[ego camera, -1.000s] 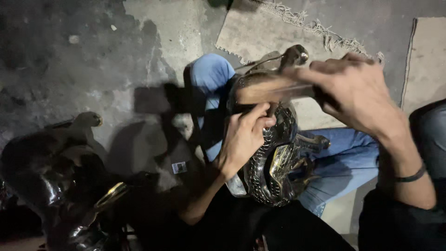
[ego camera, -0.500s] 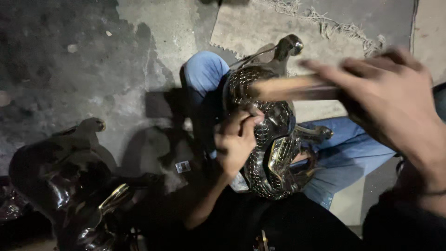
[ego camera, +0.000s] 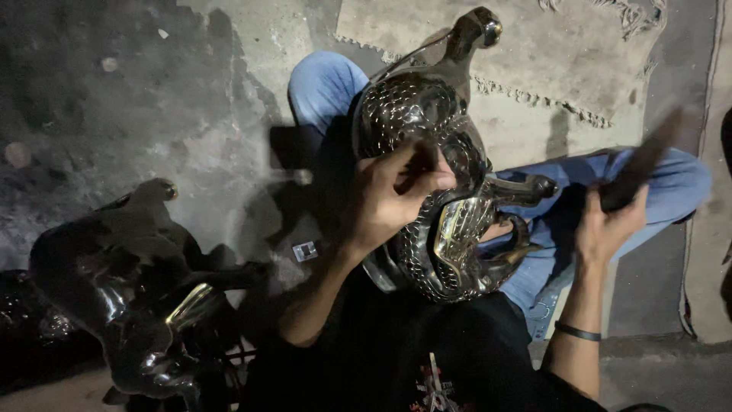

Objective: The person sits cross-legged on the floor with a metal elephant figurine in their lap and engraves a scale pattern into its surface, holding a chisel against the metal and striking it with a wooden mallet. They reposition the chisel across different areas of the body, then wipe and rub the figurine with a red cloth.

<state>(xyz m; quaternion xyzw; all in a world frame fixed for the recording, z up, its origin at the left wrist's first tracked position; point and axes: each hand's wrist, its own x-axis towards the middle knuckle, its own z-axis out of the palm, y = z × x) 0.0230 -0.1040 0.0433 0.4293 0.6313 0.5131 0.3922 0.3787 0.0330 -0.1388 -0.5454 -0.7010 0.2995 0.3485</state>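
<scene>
Head view: left hand (ego camera: 389, 200) pinches a small punch against the dark embossed metal animal figure (ego camera: 438, 168) on the lap — right hand (ego camera: 610, 225), clamped on a dark blurred hammer (ego camera: 640, 164), mid-swing; next strike needs aim.

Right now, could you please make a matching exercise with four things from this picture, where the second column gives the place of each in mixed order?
Column one:
1. left hand
2. right hand
3. dark metal figure
4. second dark figure

Column two:
A. on the floor at the lower left
B. on the lap, over the blue jeans
C. gripping a dark blurred tool
D. pressed on the figure's patterned body

Pairs: 1-D, 2-C, 3-B, 4-A
</scene>
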